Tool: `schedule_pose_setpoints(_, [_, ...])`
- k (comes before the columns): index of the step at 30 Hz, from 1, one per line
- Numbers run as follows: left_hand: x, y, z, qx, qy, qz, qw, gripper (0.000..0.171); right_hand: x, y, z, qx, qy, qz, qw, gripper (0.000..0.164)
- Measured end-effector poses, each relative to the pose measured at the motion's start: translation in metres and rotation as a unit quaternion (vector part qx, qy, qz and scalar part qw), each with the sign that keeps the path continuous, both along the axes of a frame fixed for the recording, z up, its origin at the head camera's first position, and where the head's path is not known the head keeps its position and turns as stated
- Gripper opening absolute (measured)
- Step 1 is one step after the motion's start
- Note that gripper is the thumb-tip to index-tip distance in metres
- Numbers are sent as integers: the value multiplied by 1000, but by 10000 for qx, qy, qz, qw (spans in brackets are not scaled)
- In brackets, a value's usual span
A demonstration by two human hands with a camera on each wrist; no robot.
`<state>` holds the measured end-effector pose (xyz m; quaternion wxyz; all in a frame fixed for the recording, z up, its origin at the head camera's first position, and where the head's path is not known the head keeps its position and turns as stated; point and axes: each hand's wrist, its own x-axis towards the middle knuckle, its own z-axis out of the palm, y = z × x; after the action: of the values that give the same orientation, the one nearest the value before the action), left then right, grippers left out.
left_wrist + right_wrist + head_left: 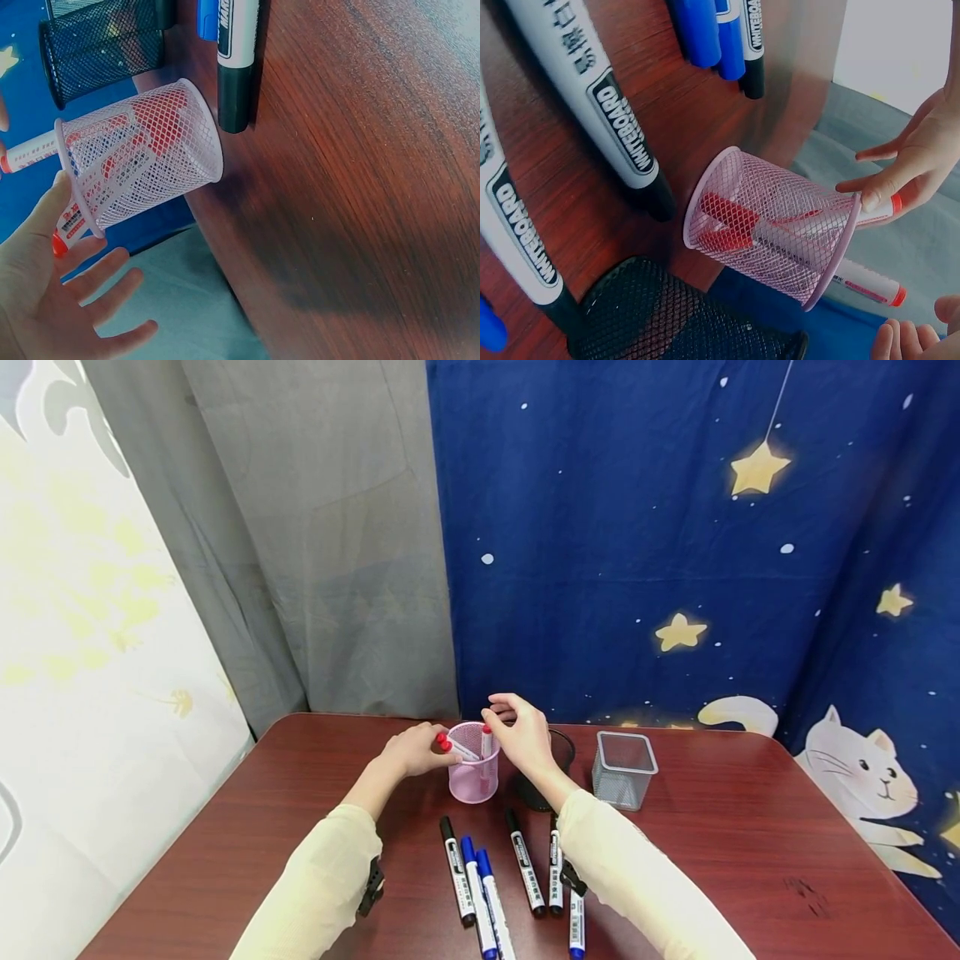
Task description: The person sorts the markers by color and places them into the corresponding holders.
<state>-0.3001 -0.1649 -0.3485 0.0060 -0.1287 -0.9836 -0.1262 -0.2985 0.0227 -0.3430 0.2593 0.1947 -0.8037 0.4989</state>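
The left hand (pixel 412 750) rests its thumb against the rim of the pink mesh cup (pixel 474 783), its other fingers spread; the right hand (pixel 522 733) hangs just beside the rim's opposite side, fingers loosely bent around nothing. The pink mesh cup stands upright on the table (pixel 300 827), its long axis vertical and its mouth upward. Inside it, a red-ended marker (pixel 487 743) stands nearly vertical by the wall nearer the right hand, red tip up, while a slanted marker (pixel 465 751) leans the other way, its red end over the rim toward the left hand. Just right of the pink mesh cup is a black mesh cup (pixel 561 750), partly hidden by the right arm, and beyond that a grey mesh holder (pixel 624 777). On the person's side of the pink mesh cup lie black-capped markers (pixel 458 870) and blue-capped markers (pixel 480 897), mostly lengthwise toward the person; behind it hangs a blue curtain (pixel 600 527).
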Motion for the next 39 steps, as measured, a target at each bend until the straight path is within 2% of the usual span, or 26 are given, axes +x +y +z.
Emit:
schedule_pose_setpoints(8, [1, 0, 0, 16, 72, -62, 10000, 53, 0, 19, 4, 151, 322, -92, 9993, 20])
schedule_pose_setpoints(18, [2, -1, -1, 76, 90, -90, 9999, 53, 3, 47, 12, 801, 620, -174, 9947, 19])
schedule_pose_setpoints(24, [1, -1, -2, 79, 86, -79, 9999, 53, 7, 70, 10, 1400, 652, -388, 9872, 19])
schedule_pose_setpoints(30, [1, -2, -2, 213, 29, -126, 9997, 54, 7, 92, 0, 1935, 774, -596, 9762, 21])
schedule_pose_setpoints(34, [0, -5, -3, 265, 129, -251, 9993, 59, 7, 103, -5, 2182, 847, -695, 9697, 23])
schedule_pose_setpoints(39, [0, -4, -3, 287, 60, -161, 9994, 56, 7, 113, -11, 2435, 947, -793, 9620, 24])
